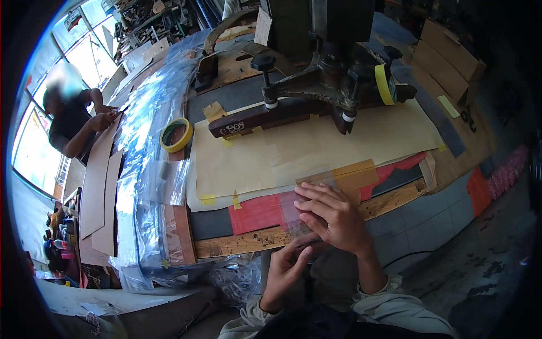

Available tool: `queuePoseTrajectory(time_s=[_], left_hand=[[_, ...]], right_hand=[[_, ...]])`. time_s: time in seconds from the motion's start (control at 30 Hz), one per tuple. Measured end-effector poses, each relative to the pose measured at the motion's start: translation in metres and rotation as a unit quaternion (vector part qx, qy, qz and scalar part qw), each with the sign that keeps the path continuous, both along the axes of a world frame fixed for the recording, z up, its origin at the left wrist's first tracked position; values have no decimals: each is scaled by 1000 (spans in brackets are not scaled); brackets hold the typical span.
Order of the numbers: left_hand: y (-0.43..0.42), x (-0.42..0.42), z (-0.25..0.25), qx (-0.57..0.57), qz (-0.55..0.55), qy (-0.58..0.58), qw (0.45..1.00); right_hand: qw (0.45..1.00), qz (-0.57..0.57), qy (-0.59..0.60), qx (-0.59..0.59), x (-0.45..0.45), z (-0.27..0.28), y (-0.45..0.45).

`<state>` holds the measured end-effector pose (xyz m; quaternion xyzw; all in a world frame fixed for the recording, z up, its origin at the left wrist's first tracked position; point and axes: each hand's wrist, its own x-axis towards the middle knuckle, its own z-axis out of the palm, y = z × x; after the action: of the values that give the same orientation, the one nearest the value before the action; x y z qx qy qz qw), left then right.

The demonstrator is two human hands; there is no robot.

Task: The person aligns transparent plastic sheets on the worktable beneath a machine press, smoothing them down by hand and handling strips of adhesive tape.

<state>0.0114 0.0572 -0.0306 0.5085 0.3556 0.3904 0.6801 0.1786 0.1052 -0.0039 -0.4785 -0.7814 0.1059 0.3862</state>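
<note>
A clear plastic sheet (289,213) lies over the near edge of the cream paper (248,169) and a strip of red material (254,214). My right hand (336,217) rests on this sheet, fingers stretched out and palm down. Below it, at the wooden table edge (243,243), my left hand (285,274) curls its fingers and thumb at the sheet's near end; the fingertips are partly hidden. Brown tape (355,174) crosses the paper's edge beside my right hand. Small yellow tape pieces (208,200) stick along the paper's border.
A dark press with a long bar (310,113) stands over the paper. One yellow tape roll (176,135) lies left, another (384,85) hangs on the press. Plastic film (147,124) and brown board strips (97,186) cover the left side. A co-worker (73,118) works there.
</note>
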Motion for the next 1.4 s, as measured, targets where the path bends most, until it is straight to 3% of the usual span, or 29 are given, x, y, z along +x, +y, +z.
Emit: queuePoseTrajectory(time_s=[1.4], left_hand=[[1, 1, -1, -8, 5, -13, 1000]], right_hand=[[1000, 3, 7, -13, -1, 0, -1]])
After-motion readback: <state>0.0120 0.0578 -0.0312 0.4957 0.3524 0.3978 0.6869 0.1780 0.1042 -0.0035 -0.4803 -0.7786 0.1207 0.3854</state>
